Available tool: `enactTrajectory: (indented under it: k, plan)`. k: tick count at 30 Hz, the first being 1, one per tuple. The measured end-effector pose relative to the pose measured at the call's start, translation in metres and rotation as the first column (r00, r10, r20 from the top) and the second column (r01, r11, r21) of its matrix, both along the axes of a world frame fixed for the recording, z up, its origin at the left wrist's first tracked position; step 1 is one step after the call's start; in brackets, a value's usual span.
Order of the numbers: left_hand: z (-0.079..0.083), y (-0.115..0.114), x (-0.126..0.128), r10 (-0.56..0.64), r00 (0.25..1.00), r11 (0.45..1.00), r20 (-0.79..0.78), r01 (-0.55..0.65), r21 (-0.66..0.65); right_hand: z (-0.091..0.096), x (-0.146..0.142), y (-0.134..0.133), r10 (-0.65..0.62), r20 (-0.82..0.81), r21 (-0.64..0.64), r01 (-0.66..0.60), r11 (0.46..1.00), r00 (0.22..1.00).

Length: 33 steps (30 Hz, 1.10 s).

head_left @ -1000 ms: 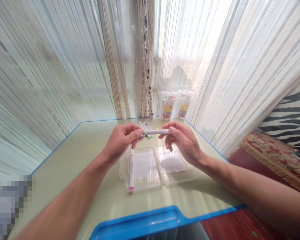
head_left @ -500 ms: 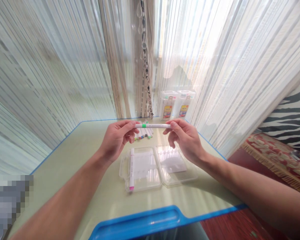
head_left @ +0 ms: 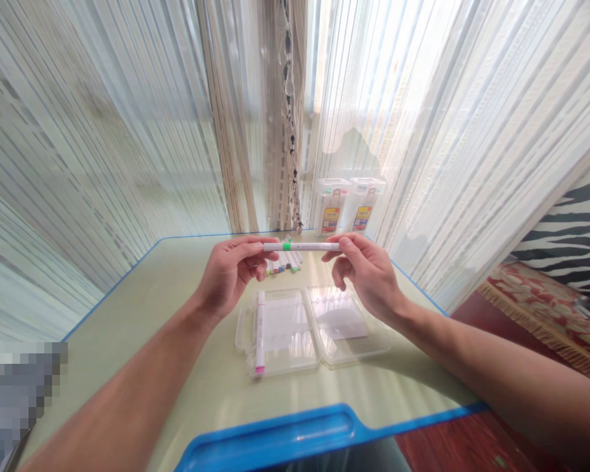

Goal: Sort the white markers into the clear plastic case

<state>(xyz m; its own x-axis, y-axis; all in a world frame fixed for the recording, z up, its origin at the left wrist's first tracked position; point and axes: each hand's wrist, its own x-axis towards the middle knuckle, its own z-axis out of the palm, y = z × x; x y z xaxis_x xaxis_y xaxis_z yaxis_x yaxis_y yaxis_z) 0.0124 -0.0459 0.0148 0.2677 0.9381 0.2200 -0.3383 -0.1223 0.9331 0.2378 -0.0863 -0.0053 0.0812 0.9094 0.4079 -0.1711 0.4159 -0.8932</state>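
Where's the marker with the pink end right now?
In the head view, the pink-ended marker lies in the left half of the open clear case, along its left side, lower in the picture than the left hand.

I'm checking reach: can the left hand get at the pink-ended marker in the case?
Probably yes: the case is open and nothing covers the pink-ended marker, but the left hand holds the green-banded marker.

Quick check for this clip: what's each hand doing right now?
Left hand: closed, pinching one end of the marker.
Right hand: closed, pinching the marker's other end.
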Motion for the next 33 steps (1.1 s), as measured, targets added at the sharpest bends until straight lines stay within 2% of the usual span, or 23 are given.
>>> enactTrajectory:
  k: [4, 9, 13, 16, 19, 22, 28, 33]
  plan:
    - [0.001, -0.002, 0.002, 0.018, 0.999, 0.999, -0.039, -0.016, 0.04, 0.0, 0.0, 0.001, -0.028, 0.036, 0.023, 0.027, 0.999, 0.999]
    - [-0.001, -0.006, 0.007, 0.027, 0.982, 0.991, -0.185, -0.002, 0.134, -0.001, 0.002, 0.0, -0.067, 0.161, 0.033, 0.063, 0.997, 0.985]
    - [-0.005, -0.012, 0.013, 0.074, 0.92, 0.977, -0.384, 0.01, 0.213, -0.002, 0.0, -0.003, -0.069, 0.251, 0.017, 0.067, 0.998, 0.966]
    - [-0.008, -0.018, 0.018, 0.053, 0.888, 0.972, -0.456, 0.058, 0.227, -0.005, 0.0, -0.005, -0.108, 0.34, 0.026, 0.105, 0.994, 0.934]
    - [-0.009, -0.021, 0.02, 0.005, 0.894, 0.972, -0.448, 0.101, 0.212, -0.008, 0.002, -0.004, -0.142, 0.41, 0.042, 0.137, 0.99, 0.901]
    - [-0.009, -0.021, 0.021, -0.005, 0.898, 0.973, -0.441, 0.107, 0.205, -0.008, 0.002, -0.004, -0.135, 0.403, 0.017, 0.141, 0.99, 0.905]
    - [-0.004, -0.014, 0.014, -0.015, 0.93, 0.979, -0.367, 0.087, 0.182, -0.001, 0.002, -0.003, -0.064, 0.242, -0.028, 0.073, 0.997, 0.968]
    - [-0.001, -0.009, 0.007, -0.112, 0.969, 0.984, -0.222, 0.139, 0.109, 0.002, 0.003, 0.0, 0.001, 0.101, -0.027, 0.002, 1.0, 0.995]
